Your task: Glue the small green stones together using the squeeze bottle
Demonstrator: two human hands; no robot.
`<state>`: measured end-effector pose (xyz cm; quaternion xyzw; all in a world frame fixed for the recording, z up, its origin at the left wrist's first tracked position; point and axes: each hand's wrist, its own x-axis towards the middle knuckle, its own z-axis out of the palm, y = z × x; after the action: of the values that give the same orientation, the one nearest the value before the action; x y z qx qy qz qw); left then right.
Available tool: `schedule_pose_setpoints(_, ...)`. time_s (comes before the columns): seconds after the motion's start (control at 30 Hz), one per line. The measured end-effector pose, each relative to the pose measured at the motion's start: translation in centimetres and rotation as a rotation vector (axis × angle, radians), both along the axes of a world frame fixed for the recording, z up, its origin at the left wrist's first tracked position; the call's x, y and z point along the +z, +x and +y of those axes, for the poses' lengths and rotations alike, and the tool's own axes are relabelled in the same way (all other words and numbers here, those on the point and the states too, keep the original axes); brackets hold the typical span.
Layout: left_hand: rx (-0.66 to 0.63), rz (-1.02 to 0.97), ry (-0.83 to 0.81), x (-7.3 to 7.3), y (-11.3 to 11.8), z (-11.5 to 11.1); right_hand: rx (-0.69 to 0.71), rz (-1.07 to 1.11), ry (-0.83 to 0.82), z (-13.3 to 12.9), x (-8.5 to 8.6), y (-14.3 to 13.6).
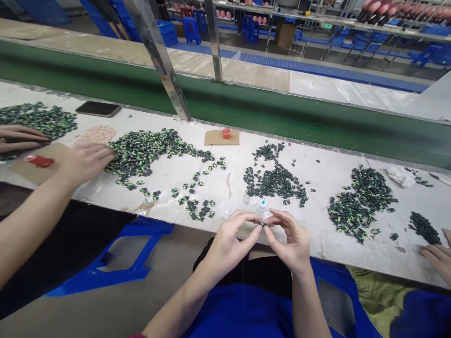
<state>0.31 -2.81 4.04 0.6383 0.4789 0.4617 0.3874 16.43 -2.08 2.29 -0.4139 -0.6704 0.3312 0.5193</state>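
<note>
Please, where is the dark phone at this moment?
In the head view, the dark phone lies at left on the white table, between the green belt and the pale pink pieces.

You sit at a long, scuffed white desk (220,185). Ahead of you lie a heap of small dark green pieces (278,180) and, nearer your edge, a clear bottle with a blue tip (262,203). To your left are a cardboard piece (212,138) under a red-topped pot (226,133), a spread of dark pieces with yellow-green marks (148,148), pale pink pieces (101,134) and a phone (98,109). To your right sits a mixed dark heap (369,188), with crumpled white material (400,177) beside it.
</note>
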Motion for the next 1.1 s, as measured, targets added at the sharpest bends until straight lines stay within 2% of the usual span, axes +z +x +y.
schedule_pose_setpoints(0.2, -0.118, 0.076, 0.037, 0.3, -0.7, 0.3, 0.097, -0.151, 0.021, 0.5, 1.0, 0.9)
schedule_pose_setpoints(0.5, -0.072, 0.067, 0.09, 0.0, -0.1, -0.3, 0.087, -0.112, 0.001, 0.5, 0.1, 0.4)
schedule_pose_setpoints(0.6, -0.103, 0.071, 0.051, -0.1, 0.1, -0.5, 0.079, -0.149, -0.001, 0.2, 0.5, 0.9)
schedule_pose_setpoints(0.7, -0.204, 0.092, -0.026, -0.2, -0.4, -0.3, 0.051, -0.246, 0.005, 0.0, 1.1, 2.8)
schedule_pose_setpoints(0.77, -0.215, 0.149, -0.021, -0.2, -1.5, 0.0, -0.055, -0.308, 0.007, 0.1, 1.0, 5.0)
schedule_pose_setpoints(0.8, -0.169, 0.194, 0.004, -0.4, -2.3, 0.3, -0.161, -0.329, 0.005, 0.3, 0.9, 6.3)
schedule_pose_setpoints(0.9, 0.129, 0.373, 0.088, -1.3, -5.2, 1.5, -0.644, -0.401, 0.046, 0.8, 0.2, 10.0)
schedule_pose_setpoints(0.97, 0.286, 0.519, 0.115, -2.1, -6.8, 2.3, -0.868, -0.456, 0.097, 1.2, -0.2, 11.6)
schedule_pose_setpoints(1.03, 0.349, 0.62, 0.124, -2.9, -7.7, 2.8, -0.957, -0.499, 0.145, 1.4, -0.3, 11.9)
schedule_pose_setpoints(1.1, 0.401, 0.698, 0.114, -3.5, -7.9, 3.0, -0.899, -0.502, 0.151, 1.4, -0.4, 11.1)
